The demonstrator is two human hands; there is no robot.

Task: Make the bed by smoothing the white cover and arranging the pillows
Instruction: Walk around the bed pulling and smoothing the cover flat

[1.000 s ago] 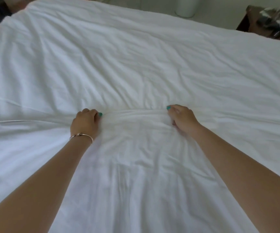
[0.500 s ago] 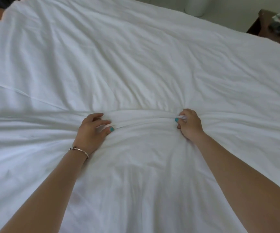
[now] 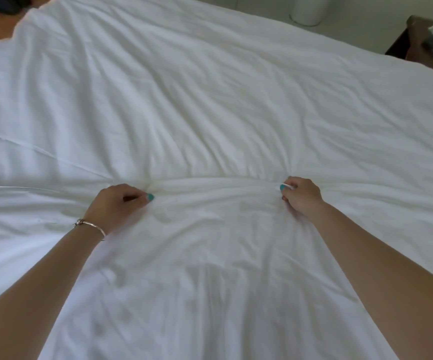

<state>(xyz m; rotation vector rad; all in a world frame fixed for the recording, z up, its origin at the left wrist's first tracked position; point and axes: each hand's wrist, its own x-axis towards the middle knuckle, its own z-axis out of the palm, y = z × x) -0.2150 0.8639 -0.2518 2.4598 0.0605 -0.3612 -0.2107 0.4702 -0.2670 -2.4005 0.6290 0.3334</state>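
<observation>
— Where do we have the white cover (image 3: pixel 210 105) just now?

— Under both of our hands. Our left hand (image 3: pixel 118 202) has its grip closed on a pinch of the cloth, thumb and curled fingers meeting at the near end of a raised fold (image 3: pixel 215 187). Our right hand (image 3: pixel 301 194) has its grip narrow too, holding a small tuft of the same cover at the fold's other end.

— So the fold runs between the two grips?

— Yes, from one grip straight across to the other. Beyond the grips the cover spreads wide over the bed, with long soft creases fanning away from our hands. On the near side of the grips it lies under our forearms, also wrinkled. Left of the left grip a thin seam line (image 3: pixel 23 188) runs off toward the edge of the view.

— Any containers we can see?

— One pale, round bin-like thing (image 3: pixel 306 11) on the floor, far beyond the right grip. We cannot tell what is in it. Further right of it stands a dark piece of furniture (image 3: pixel 412 45) with something shiny and blurred on top.

— And the count?

— One cover, two hands, one bracelet (image 3: pixel 90 226) on our left wrist, one fold held between us. Wooden floor (image 3: pixel 2 35) shows far beyond the left grip.
</observation>
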